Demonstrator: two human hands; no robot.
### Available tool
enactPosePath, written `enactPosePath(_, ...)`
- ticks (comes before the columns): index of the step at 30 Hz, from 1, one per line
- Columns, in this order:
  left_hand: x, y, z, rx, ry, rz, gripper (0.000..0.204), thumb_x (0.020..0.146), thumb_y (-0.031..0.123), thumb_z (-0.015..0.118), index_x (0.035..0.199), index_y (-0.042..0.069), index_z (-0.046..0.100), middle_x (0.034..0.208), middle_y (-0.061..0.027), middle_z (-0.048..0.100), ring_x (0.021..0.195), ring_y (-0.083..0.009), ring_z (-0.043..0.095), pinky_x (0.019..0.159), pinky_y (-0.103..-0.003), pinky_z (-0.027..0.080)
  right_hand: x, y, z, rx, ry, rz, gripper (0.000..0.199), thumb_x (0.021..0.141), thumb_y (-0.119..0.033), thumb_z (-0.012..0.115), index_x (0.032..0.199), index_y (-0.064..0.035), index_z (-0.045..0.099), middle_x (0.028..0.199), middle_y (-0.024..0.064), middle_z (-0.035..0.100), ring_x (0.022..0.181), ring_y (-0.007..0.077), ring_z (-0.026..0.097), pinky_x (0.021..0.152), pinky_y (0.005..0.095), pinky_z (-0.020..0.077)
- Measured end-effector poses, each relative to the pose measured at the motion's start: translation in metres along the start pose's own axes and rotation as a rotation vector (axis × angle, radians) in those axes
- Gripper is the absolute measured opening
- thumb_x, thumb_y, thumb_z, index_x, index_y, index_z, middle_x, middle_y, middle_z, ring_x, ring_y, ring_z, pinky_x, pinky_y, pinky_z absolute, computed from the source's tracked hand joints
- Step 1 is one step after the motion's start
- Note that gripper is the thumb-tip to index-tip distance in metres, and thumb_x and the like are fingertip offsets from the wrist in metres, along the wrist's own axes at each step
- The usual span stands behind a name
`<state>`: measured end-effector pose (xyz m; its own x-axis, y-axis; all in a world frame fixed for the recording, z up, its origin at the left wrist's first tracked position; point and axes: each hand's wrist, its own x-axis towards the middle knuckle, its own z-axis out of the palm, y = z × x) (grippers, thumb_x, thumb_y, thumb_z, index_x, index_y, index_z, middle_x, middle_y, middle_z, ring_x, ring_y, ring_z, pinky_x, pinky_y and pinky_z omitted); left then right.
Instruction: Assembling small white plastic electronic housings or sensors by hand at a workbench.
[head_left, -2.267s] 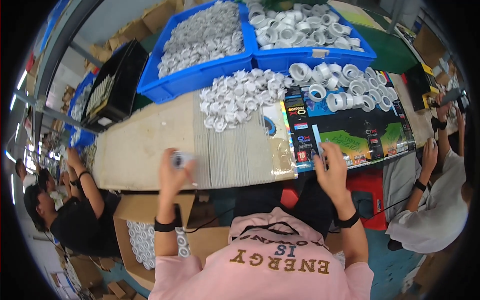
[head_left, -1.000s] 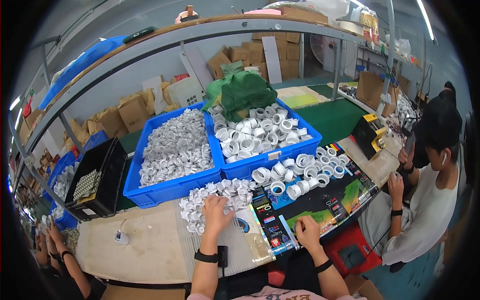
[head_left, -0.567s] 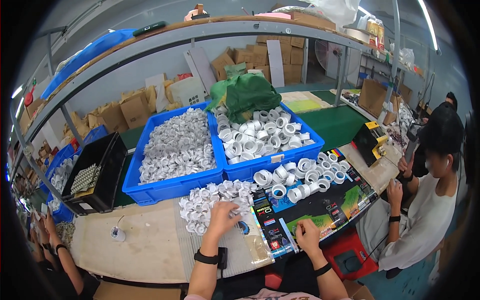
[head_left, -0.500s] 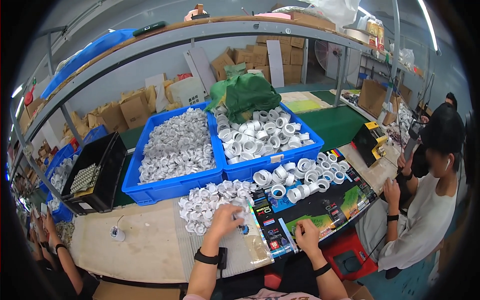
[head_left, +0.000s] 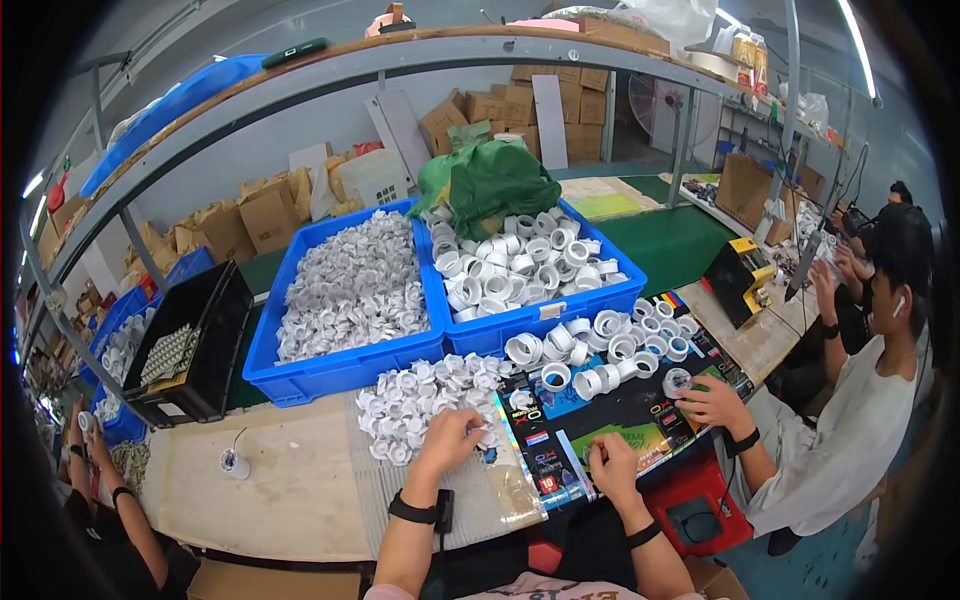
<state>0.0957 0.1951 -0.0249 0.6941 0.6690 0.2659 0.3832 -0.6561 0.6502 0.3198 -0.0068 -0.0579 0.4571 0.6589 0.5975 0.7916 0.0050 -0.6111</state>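
Note:
My left hand (head_left: 455,438) is at the right edge of a heap of small white plastic parts (head_left: 415,410), fingers curled together; anything between them is too small to make out. Over the dark printed sheet (head_left: 560,432) hovers my right hand (head_left: 613,464), its fingers also bent closed, contents hidden. A single small white part (head_left: 521,400) lies on the sheet's left end. Behind it, white plastic rings (head_left: 605,378) cluster along the sheet's far side. At its right end a co-worker's hand (head_left: 714,402) touches a white ring with something inside (head_left: 676,381).
Two blue crates stand behind: one with small white parts (head_left: 350,290), one with white rings (head_left: 510,270) under green plastic (head_left: 487,190). A black crate (head_left: 195,350) and a white cup-like piece with a wire (head_left: 234,463) are left. A shelf beam (head_left: 400,55) spans above.
A small white part now lies on the sheet's left end. My left hand has shifted slightly and its fingers drawn together. The right-hand co-worker's hand has come to the sheet with a white ring.

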Motion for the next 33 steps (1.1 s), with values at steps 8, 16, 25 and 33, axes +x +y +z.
enactPosePath(8,0.0,-0.004,-0.005,0.098,-0.081,0.003,0.03,0.065,0.019,0.076,0.091,0.007,0.067,0.084,-0.0129,0.064,0.084,-0.0327,0.058,0.075,-0.041,0.045,0.006,0.011,-0.001,0.195,-0.035,0.129,0.005,0.079,0.002,0.058,0.083,-0.0018,0.058,0.069,0.0086,0.055,0.055,0.0212,0.054,0.049,0.0331,0.041)
enactPosePath(16,0.007,-0.002,-0.003,0.018,0.045,-0.064,0.035,0.065,0.021,0.077,0.091,0.001,0.066,0.083,-0.0181,0.065,0.081,-0.034,0.062,0.075,-0.041,0.048,0.075,0.05,-0.056,-0.202,0.274,0.191,0.03,0.077,-0.016,0.071,0.1,-0.001,0.059,0.092,0.0125,0.054,0.08,0.0242,0.056,0.07,0.0309,0.0468)
enactPosePath(25,-0.007,0.036,-0.007,0.36,0.229,-0.021,0.057,0.065,0.015,0.076,0.117,0.002,0.056,0.102,-0.0153,0.064,0.103,-0.0357,0.055,0.093,-0.043,0.041,0.06,0.036,-0.072,-0.072,0.09,0.14,0.062,0.066,-0.023,0.08,0.12,-0.007,0.056,0.098,0.0118,0.053,0.09,0.0254,0.054,0.076,0.0346,0.0452)
enactPosePath(33,-0.057,0.138,0.04,-0.861,-0.313,0.094,0.048,0.088,0.026,0.065,0.124,0.002,0.044,0.102,-0.0082,0.06,0.077,-0.0133,0.061,0.064,-0.027,0.049,0.001,-0.117,-0.081,-0.009,-0.353,-0.219,0.059,0.065,-0.003,0.074,0.121,-0.009,0.056,0.095,0.0149,0.053,0.079,0.0307,0.059,0.068,0.0375,0.0494)
